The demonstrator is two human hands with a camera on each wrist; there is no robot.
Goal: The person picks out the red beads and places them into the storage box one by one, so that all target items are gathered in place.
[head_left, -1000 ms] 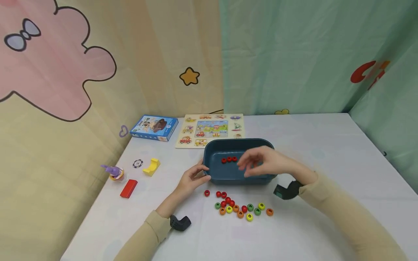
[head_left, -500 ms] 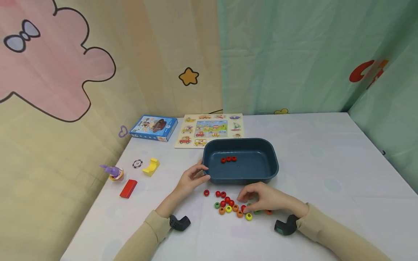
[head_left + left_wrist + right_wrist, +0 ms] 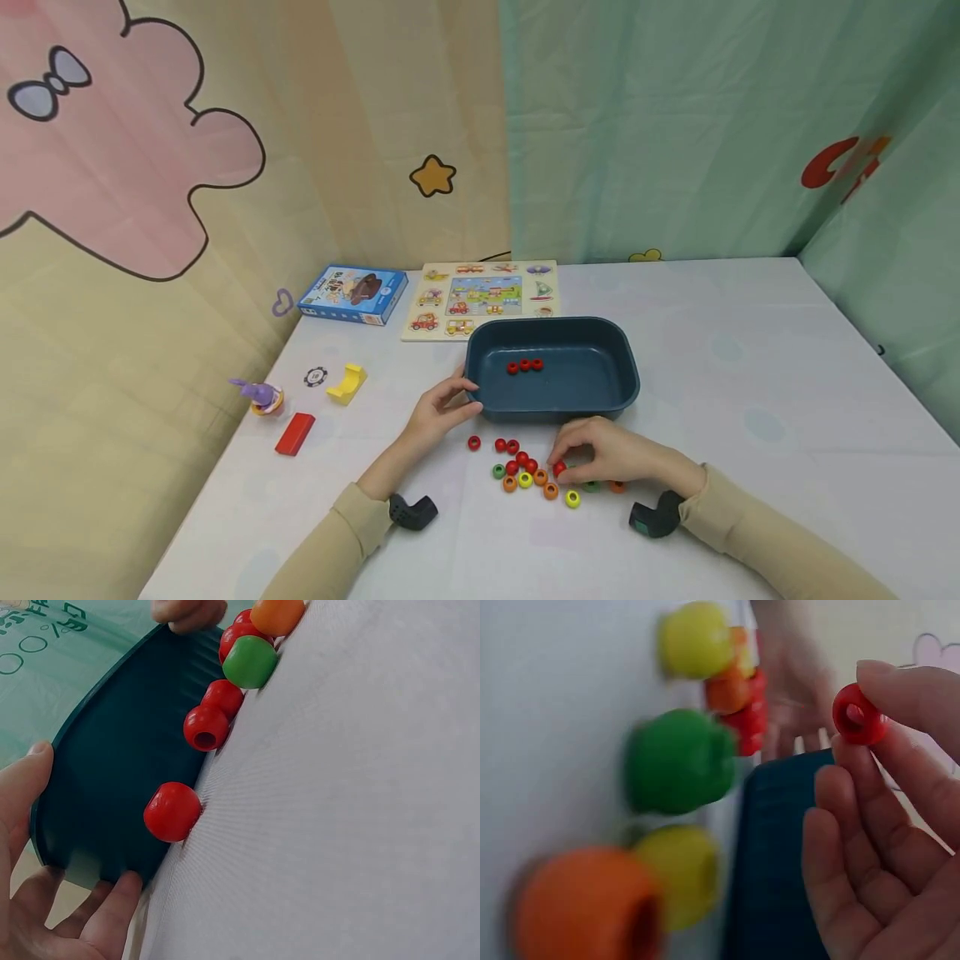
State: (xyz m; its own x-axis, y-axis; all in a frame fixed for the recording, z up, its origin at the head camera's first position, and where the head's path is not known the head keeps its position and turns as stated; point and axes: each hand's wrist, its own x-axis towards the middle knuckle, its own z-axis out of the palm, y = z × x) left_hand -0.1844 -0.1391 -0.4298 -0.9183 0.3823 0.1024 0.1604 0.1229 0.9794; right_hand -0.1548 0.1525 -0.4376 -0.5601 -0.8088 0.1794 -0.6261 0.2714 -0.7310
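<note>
The right hand [image 3: 611, 450] pinches a red bead [image 3: 870, 729] beside loose coloured beads [image 3: 522, 458], across a blue tub [image 3: 588, 375] from the far edge of the table [image 3: 750, 358]; the left hand [image 3: 435, 414] grips the tub's left end.

I have lots of room on the white table [image 3: 750, 350] to the right of the tub [image 3: 581, 375], so a hand can slide by there. The tub is open on top, and I can get in from above, over its raised walls. The left hand [image 3: 441, 410] blocks its left end. In front, the right hand [image 3: 611, 450] and many beads [image 3: 525, 480] crowd the way. Just behind lies a flat picture board [image 3: 486, 296], low enough to pass over.
</note>
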